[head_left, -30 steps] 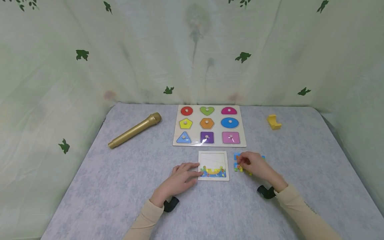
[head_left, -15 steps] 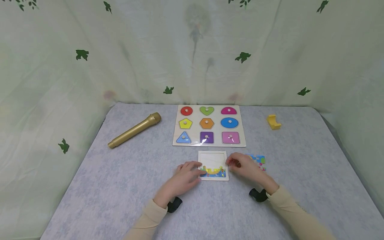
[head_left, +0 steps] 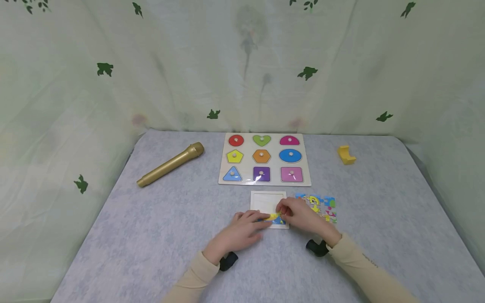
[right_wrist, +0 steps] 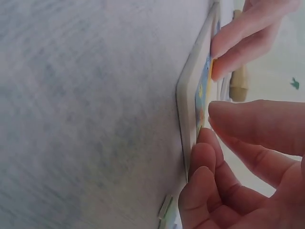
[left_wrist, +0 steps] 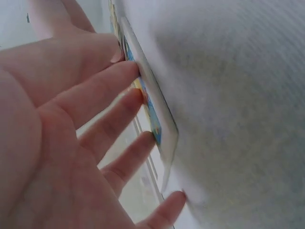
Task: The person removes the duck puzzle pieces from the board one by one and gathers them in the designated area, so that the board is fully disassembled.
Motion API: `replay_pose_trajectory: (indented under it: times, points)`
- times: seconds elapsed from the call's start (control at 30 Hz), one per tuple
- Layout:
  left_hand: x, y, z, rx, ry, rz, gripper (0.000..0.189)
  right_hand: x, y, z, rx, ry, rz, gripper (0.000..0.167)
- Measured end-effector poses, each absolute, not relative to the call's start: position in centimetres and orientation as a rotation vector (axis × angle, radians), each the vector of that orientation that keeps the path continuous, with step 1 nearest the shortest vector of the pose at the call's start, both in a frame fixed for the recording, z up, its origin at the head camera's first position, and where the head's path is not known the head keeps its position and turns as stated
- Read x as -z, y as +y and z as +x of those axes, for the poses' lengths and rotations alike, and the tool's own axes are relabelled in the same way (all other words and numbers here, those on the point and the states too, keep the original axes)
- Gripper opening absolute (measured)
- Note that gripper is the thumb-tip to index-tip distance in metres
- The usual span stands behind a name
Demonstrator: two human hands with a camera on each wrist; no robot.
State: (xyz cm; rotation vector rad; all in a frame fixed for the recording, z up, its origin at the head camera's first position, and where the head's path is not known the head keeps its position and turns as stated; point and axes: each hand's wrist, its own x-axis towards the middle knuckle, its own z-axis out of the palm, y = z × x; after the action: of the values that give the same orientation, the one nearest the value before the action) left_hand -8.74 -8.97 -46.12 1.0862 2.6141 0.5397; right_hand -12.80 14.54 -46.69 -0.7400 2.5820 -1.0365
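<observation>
A small square jigsaw puzzle tray (head_left: 268, 202) with a pale frame lies at the front middle, a blue and yellow picture strip (head_left: 273, 219) filling its lower part. My left hand (head_left: 238, 233) reaches over the tray from the left; in the left wrist view its extended fingers (left_wrist: 112, 121) touch the strip and the tray's edge. At the tray's right side, my right hand (head_left: 303, 216) pinches what appears to be a puzzle piece, mostly hidden by thumb and fingers. Beside that hand lie several colourful jigsaw pieces (head_left: 329, 203), partly covered by it.
A shape puzzle board (head_left: 248, 165) with knobbed pieces lies behind the tray. To the left is a gold microphone (head_left: 170, 165). A yellow bracket-shaped block (head_left: 345, 155) sits at the back right. Pale cloth walls (head_left: 242, 84) enclose the table (head_left: 151, 235).
My right hand has moved left from the loose pieces onto the tray's right side. My left hand has slid right, so its fingers now cover more of the picture strip.
</observation>
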Motion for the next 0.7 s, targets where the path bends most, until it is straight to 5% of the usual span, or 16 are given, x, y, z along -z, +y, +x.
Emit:
replay_pose_trajectory:
  times: [0.7]
  points:
    - [45.8, -8.74, -8.6, -0.546, 2.629, 1.02, 0.038, 47.09, 14.63, -12.46, 1.096, 2.571, -0.774, 0.016]
